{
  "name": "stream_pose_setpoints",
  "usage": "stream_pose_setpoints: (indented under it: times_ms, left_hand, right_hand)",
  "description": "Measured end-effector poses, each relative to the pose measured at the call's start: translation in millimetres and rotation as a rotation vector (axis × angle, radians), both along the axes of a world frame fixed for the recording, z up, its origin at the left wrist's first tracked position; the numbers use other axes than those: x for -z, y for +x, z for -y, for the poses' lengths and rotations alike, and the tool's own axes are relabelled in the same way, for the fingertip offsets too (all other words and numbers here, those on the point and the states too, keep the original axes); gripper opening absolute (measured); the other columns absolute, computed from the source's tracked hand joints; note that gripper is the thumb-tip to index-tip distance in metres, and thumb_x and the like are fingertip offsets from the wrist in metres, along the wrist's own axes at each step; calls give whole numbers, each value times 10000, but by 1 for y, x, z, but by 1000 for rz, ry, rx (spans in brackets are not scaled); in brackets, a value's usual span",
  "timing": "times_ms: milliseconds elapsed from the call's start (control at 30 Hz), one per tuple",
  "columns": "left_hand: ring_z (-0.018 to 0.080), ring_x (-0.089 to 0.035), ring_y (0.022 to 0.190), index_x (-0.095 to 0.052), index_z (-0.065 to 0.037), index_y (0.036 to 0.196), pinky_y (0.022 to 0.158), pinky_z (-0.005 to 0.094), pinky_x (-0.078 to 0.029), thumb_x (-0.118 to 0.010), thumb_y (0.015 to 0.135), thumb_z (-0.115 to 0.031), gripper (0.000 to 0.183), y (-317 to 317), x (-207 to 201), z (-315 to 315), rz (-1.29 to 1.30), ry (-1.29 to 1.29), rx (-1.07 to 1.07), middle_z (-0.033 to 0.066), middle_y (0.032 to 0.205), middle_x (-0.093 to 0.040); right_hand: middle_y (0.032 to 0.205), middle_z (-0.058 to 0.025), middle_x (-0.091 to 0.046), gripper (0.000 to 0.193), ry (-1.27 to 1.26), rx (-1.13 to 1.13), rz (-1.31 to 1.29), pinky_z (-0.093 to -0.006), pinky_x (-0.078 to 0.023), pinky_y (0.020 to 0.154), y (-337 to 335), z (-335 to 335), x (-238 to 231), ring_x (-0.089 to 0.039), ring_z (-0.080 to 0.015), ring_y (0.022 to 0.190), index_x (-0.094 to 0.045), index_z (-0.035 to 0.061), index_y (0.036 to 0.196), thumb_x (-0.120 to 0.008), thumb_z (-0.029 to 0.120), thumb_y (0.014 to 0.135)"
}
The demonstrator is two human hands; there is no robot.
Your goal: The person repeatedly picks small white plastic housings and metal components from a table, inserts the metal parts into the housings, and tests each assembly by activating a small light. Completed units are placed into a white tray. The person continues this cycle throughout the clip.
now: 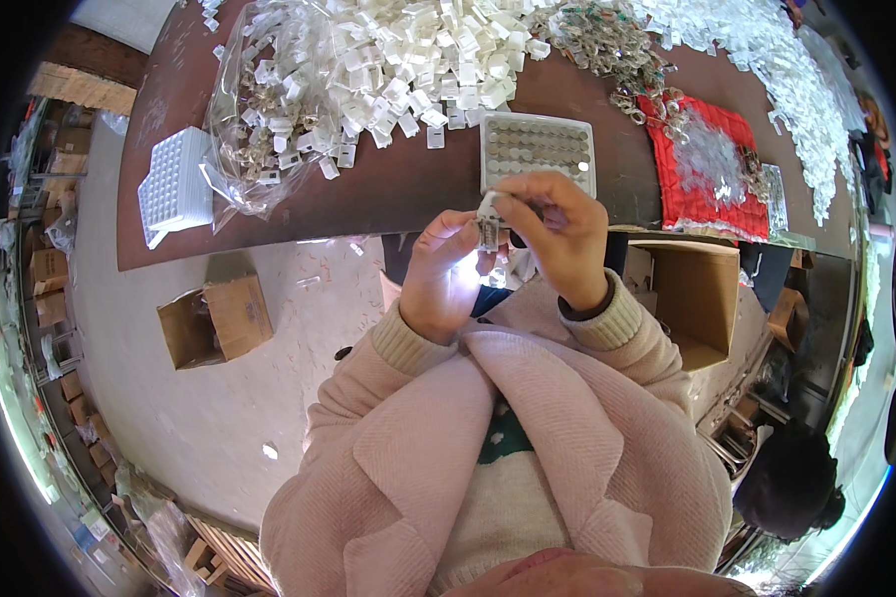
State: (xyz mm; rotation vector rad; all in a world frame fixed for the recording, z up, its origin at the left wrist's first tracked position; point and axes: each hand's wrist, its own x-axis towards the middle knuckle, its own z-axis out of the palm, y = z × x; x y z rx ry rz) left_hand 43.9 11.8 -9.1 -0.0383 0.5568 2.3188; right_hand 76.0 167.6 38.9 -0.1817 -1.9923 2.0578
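Just off the table's near edge, my two hands meet over a small clear piece with a white top (488, 221). The fingers of my left hand (438, 274) are closed round its lower, see-through part. From the other side, my right hand (562, 234) pinches the white top between thumb and finger. What exactly the piece is, I cannot make out. Bright light shines beside my left palm. Directly beyond my hands lies a white tray (486, 159) filled with rows of round greyish discs (538, 134).
A heap of small white plastic pieces (418, 60) covers the far table beside a clear plastic bag (259, 189). Stacked white dimpled trays (176, 184) stand left. Clear parts (712, 159) lie on red cloth (682, 204) at right. Cardboard boxes (237, 316) (702, 298) flank me below the table.
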Motion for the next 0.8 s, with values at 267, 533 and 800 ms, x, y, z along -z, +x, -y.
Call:
stream_pose_setpoints:
  times_ms: [267,533,800]
  left_hand:
    - [130,-630,1023,-621,-125,1117,901,314,-512,-658,990,-237,173,3,-4,-2,94,57,-10,18,1094,-665]
    - [170,-572,1150,-584,-87,1252,1044,369,-442,-637,999,-308,340,7,3,-6,69,60,-32,39,1201,-614]
    - [146,-608,1091,-568,-66,1241,973,314,-494,-636,1000,-283,332,7,3,-7,85,12,-91,35,1150,-637]
  right_hand:
    - [1080,-118,-698,254,373,-123,-427,-340,-542,862,0,-3,10,-670,-262,1034,-722,17,980,-739,-92,751]
    - [1042,-125,-698,224,371,-20,-498,-354,-558,825,-1,6,14,-681,-287,1008,-701,21,940,-706,-109,758]
    - [1242,-172,-666,378,661,-78,-538,-424,-523,936,9,-6,10,-642,-356,1095,-692,23,1173,-727,-10,797]
